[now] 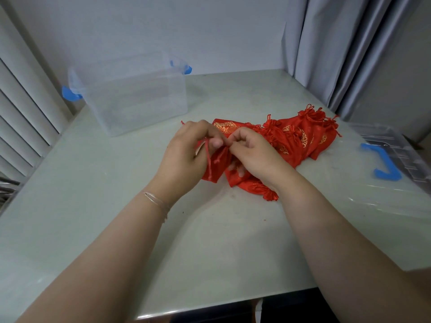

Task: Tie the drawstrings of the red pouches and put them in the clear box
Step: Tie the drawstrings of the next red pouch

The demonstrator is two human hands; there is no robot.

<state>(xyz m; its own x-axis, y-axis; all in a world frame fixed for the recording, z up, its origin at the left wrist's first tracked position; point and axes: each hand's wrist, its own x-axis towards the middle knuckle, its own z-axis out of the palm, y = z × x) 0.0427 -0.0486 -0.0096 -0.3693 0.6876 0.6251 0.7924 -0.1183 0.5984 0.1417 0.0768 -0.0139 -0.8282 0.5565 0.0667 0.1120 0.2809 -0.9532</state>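
Two bare forearms reach up from the bottom of the frame, a thin bracelet (156,201) on the left wrist. At centre frame the left hand (186,157) and right hand (250,151) meet, fingers curled, each pinching the red drawstring (208,159) at the gathered mouth of one red pouch (215,170), which they hold just above the pale worktop (210,241). One cord end hangs down below the left fingers. Right of the hands, a pile of red pouches (300,136) with gold patterns lies on the worktop, spreading toward the right of centre. Upper left of the frame, the clear box (133,94) with blue latches stands open on the worktop, well apart from the pile. At the right edge lies a clear lid (396,145) with a blue handle.
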